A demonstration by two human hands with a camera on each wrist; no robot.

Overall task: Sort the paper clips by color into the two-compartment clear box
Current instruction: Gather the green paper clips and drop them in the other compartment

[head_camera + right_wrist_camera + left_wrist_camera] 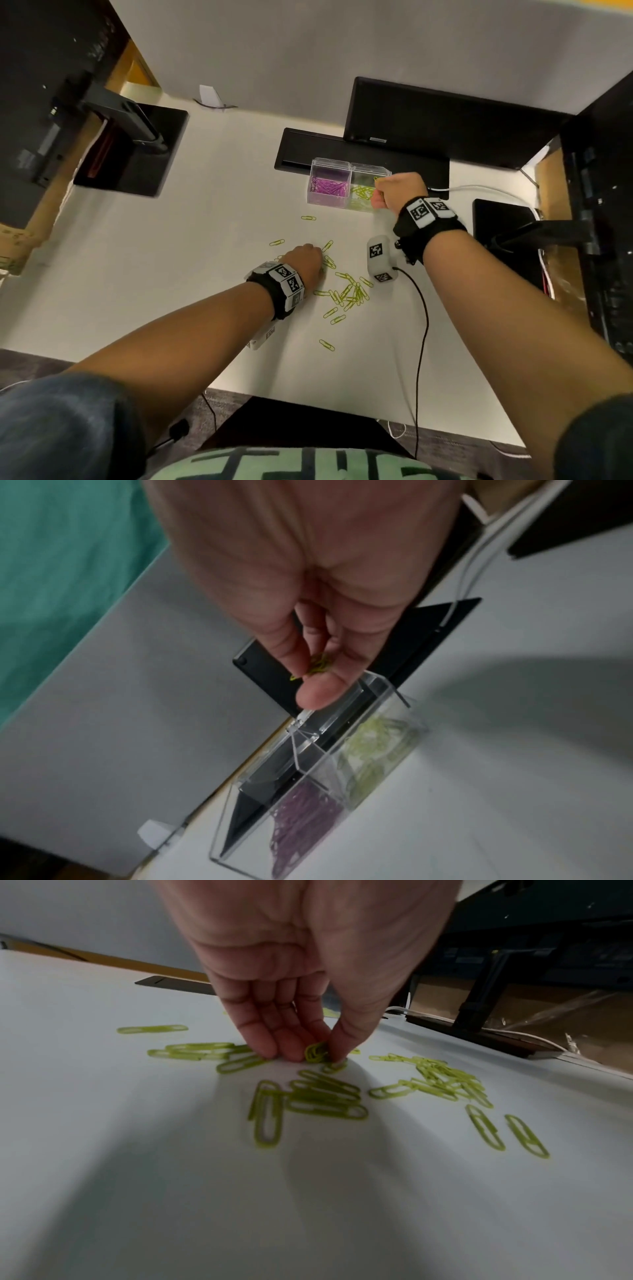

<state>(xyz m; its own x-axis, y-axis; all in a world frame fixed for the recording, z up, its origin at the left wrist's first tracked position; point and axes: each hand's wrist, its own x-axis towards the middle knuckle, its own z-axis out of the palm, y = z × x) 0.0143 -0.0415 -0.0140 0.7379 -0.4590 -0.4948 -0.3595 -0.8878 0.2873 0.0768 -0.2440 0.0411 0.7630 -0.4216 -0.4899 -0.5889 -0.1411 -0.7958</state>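
Bare forearms; each wrist carries a black strap (432, 229) set with white blocks bearing black square-patterned markers (287, 278). A thin black cable (423, 329) trails from the right wrist unit. Dark short sleeves (61, 425).

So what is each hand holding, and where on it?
Both pinch yellow-green clips between thumb and fingertips: left hand a few on the table, right hand several above the box; exact part unclear.

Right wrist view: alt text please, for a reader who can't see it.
The right hand pinches green clips above the clear box. The compartment below it holds green clips; the other holds purple clips.
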